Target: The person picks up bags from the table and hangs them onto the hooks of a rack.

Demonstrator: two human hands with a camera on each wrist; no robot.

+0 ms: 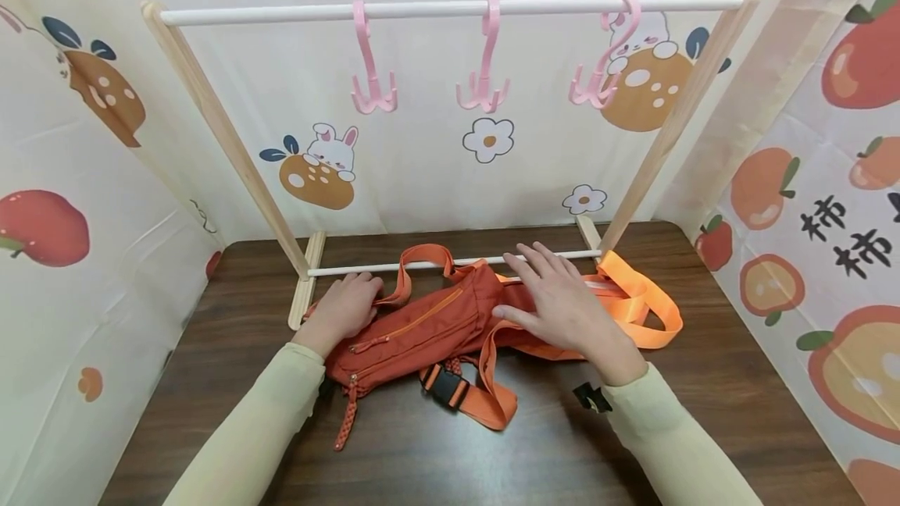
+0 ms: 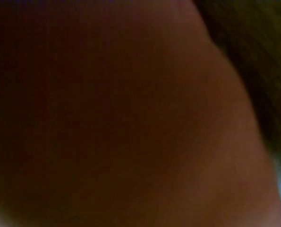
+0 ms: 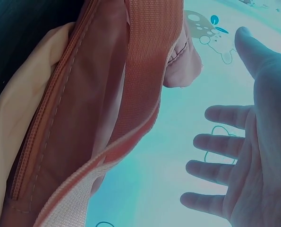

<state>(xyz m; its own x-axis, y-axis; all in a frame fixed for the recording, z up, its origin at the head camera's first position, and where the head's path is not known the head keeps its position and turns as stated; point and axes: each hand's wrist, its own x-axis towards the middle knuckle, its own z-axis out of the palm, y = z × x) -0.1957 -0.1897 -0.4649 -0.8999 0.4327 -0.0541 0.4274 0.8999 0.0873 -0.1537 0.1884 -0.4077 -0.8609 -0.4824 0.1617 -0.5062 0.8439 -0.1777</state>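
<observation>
A rust-red waist bag (image 1: 415, 326) with orange zips lies slanted on the table. Behind its left end is my left hand (image 1: 344, 309), fingers bent down beside a strap and fingertips hidden. In the left wrist view, dark blurred skin (image 2: 131, 118) fills most of the picture. My right hand (image 1: 558, 299) hovers over the bag's right side, fingers straight and spread; the right wrist view shows this hand (image 3: 246, 156) apart from the strap (image 3: 147, 66) and zipped bag. A black buckle (image 1: 444, 386) on an orange strap lies in front. Bright orange webbing (image 1: 643, 311) loops at the right.
A wooden rack with a white top bar (image 1: 429, 10) stands behind the bag. Three pink hooks (image 1: 485, 61) hang from it, and a low white bar (image 1: 366, 269) runs near the table (image 1: 232, 381). Printed cloth walls (image 1: 759, 178) enclose the back and sides.
</observation>
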